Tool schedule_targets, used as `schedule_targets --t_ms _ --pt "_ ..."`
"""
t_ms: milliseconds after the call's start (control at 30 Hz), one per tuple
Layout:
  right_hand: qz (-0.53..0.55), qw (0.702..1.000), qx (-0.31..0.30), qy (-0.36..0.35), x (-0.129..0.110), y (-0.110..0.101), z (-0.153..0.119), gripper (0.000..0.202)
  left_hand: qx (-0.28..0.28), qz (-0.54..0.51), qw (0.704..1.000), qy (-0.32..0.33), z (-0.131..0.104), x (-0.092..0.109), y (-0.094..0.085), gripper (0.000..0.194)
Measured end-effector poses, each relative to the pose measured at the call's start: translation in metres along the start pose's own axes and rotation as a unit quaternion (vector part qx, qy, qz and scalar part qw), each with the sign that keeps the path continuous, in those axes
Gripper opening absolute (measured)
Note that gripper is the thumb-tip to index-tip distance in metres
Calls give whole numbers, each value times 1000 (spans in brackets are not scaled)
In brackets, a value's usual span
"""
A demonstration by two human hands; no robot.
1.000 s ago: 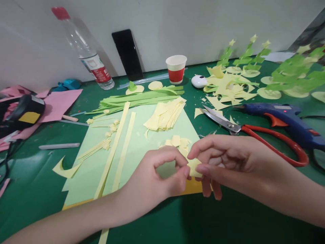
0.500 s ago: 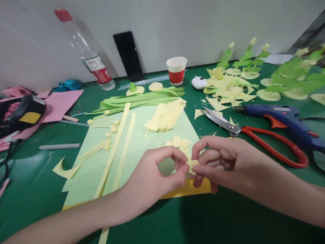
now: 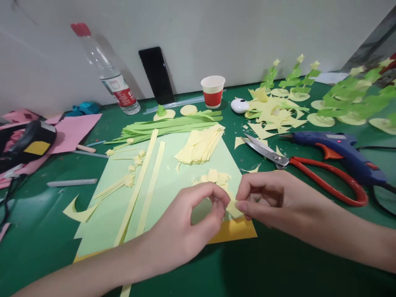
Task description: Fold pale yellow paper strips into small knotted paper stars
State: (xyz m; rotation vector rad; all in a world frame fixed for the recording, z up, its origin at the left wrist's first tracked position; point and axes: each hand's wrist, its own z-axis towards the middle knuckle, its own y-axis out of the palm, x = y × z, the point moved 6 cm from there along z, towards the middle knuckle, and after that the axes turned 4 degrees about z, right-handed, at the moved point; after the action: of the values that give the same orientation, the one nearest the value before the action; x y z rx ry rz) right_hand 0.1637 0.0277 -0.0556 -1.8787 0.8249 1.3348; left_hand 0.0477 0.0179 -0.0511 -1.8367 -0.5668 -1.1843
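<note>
A small folded piece of pale yellow paper is held between my two hands, above the lower edge of the light green sheets. My right hand pinches its right side between thumb and forefinger. At its left corner are the curled fingertips of my left hand; the exact contact there is partly hidden. Just beyond my fingers lies a small heap of yellow paper pieces. Two long yellow strips run along the sheets to the left, near short stems with small yellow tips.
Red-handled scissors and a blue glue gun lie at right, below paper scraps and standing paper plants. Behind are a paper cup, phone and bottle. Green strips and a yellow stack lie centrally.
The small yellow paper has turned and tilted between my fingers. My left thumb has drawn back slightly from it. The right fingers have curled in, and the view has shifted a little.
</note>
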Motion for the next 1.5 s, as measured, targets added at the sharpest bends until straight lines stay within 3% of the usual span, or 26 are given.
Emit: schedule_targets --t_ms 133,300,467,600,700,833,967,1067,1133,1167,1233,1300,1367,1500 --pt "88 996 -12 5 3 4 -2 14 38 87 995 45 -2 5 0 20" --pt "121 991 -29 46 5 8 -4 15 12 114 988 102 -5 10 5 23" --pt "171 975 -55 130 10 11 -6 22 -14 96 991 89 -6 10 5 24" --pt "197 969 -48 142 10 11 -6 27 -37 86 993 67 -8 6 6 28" --pt "173 973 -43 147 8 11 -6 27 -34 107 990 83 -11 5 7 27" --pt "56 977 -115 169 7 15 -9 20 -20 174 972 158 -14 13 14 27" --pt "-77 975 -159 138 5 12 -11 14 -57 237 954 173 -15 18 23 26" --pt "-41 971 -179 152 7 12 -9 15 -96 258 944 183 -18 22 20 26" --pt "-7 978 -154 143 7 10 -3 18 -99 283 935 189 -19 25 7 25" --pt "0 982 -134 132 7 7 0 21 -73 314 932 165 -18 25 -6 28" --pt "-4 988 -100 116 10 4 6 27 8 345 934 93 -15 24 -40 31" --pt "-26 988 -89 120 16 2 8 31 115 363 925 -23 -14 18 -82 34" --pt "-58 987 -81 128 24 0 8 32 165 380 907 -73 -14 14 -111 32" --pt "-119 984 -66 115 29 -5 6 28 210 415 875 -133 -8 -6 -145 32"
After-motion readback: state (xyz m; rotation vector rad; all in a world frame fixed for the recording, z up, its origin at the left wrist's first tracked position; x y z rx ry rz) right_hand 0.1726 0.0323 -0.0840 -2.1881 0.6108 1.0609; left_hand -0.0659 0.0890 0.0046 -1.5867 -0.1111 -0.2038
